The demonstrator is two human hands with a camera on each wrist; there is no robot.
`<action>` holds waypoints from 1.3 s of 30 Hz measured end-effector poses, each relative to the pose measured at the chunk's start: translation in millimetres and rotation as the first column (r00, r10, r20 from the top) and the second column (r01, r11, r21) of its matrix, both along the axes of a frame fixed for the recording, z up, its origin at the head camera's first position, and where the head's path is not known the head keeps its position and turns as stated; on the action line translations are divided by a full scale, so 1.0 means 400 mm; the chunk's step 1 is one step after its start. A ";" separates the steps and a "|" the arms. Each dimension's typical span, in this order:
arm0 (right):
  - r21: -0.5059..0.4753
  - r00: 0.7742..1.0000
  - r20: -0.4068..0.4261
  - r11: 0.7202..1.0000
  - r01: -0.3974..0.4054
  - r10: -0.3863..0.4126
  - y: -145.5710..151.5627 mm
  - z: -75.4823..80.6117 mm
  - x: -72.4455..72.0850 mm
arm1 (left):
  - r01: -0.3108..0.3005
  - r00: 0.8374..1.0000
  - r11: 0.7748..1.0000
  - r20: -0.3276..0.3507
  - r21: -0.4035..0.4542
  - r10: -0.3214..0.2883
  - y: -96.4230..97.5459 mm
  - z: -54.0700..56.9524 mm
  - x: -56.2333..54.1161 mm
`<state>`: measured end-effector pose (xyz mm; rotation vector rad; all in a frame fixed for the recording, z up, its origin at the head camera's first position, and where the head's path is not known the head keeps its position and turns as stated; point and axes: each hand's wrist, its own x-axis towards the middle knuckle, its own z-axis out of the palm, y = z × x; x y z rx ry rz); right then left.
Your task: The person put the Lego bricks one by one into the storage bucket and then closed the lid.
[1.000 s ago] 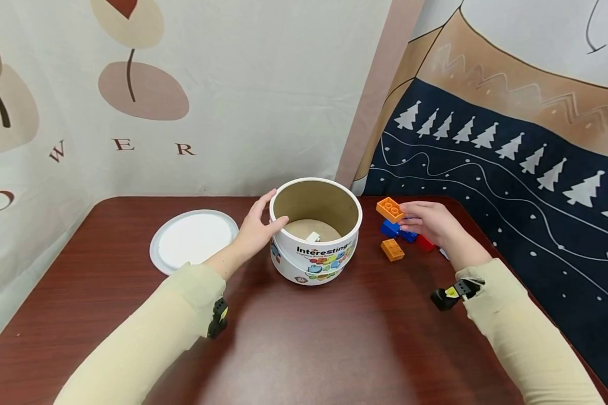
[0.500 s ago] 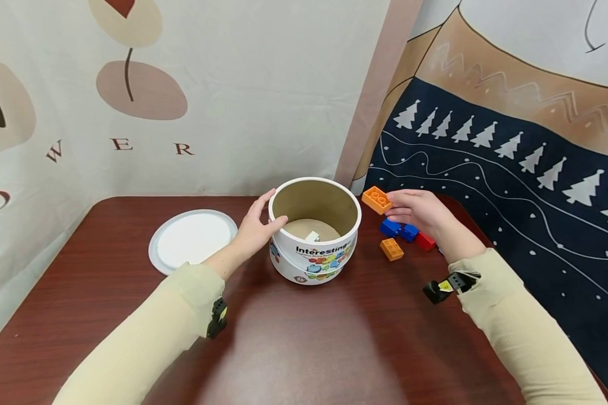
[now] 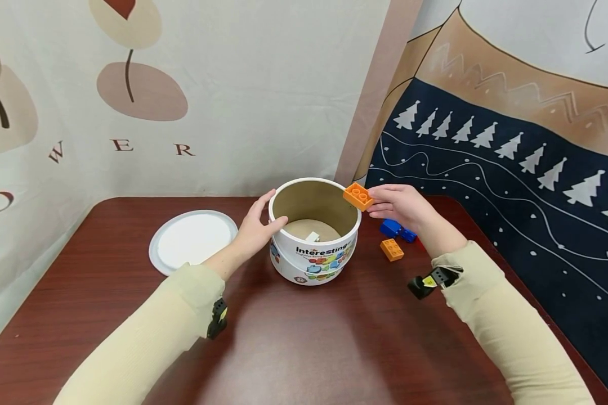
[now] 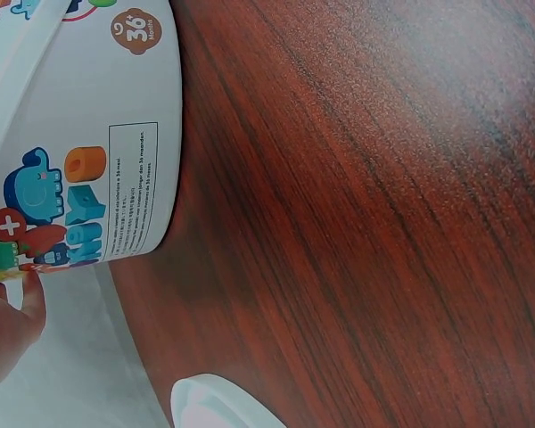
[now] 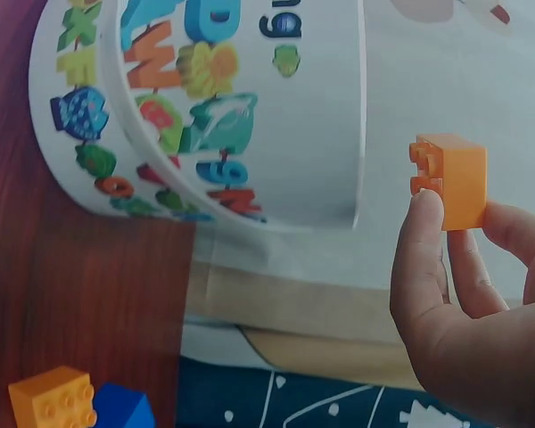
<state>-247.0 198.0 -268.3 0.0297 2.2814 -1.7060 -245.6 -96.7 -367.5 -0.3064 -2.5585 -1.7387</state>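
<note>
My right hand (image 3: 402, 207) pinches an orange brick (image 3: 357, 196) between thumb and fingertips and holds it in the air right at the right rim of the round white tub (image 3: 314, 231), above the opening's edge. The right wrist view shows the same: the brick's studs face the tub wall, with a gap between them. My left hand (image 3: 257, 227) curls against the tub's left side, thumb over the rim, fingers on the outer wall, steadying it on the table (image 3: 304, 337). One small white piece (image 3: 312, 236) lies on the tub's cardboard floor.

I judge the step in hand to be carrying this brick over to the tub; it is not yet inside. The next move, as I read it, calls for a short shift left so the brick clears the rim, then opening thumb and fingers, while the left hand holds the tub steady.

On the table to the right of the tub lie a smaller orange brick (image 3: 392, 249) and blue bricks (image 3: 397, 230), partly behind my wrist. The white lid (image 3: 193, 241) rests flat to the left.
</note>
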 end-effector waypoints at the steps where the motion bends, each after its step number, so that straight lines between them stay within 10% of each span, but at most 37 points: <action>1: 0.004 1.000 -0.004 1.000 -0.006 0.006 -0.006 0.000 -0.002 | -0.001 1.000 1.000 0.000 0.000 0.001 0.000 0.000 0.000; 28: -0.004 1.000 -0.024 1.000 0.004 -0.004 -0.003 -0.018 -0.001 | 0.006 1.000 1.000 0.003 -0.010 -0.006 0.000 0.004 0.004; 39: -0.016 0.989 0.056 0.990 0.140 -0.139 0.126 -0.125 0.009 | 0.002 1.000 1.000 0.005 -0.013 -0.002 -0.001 0.006 0.006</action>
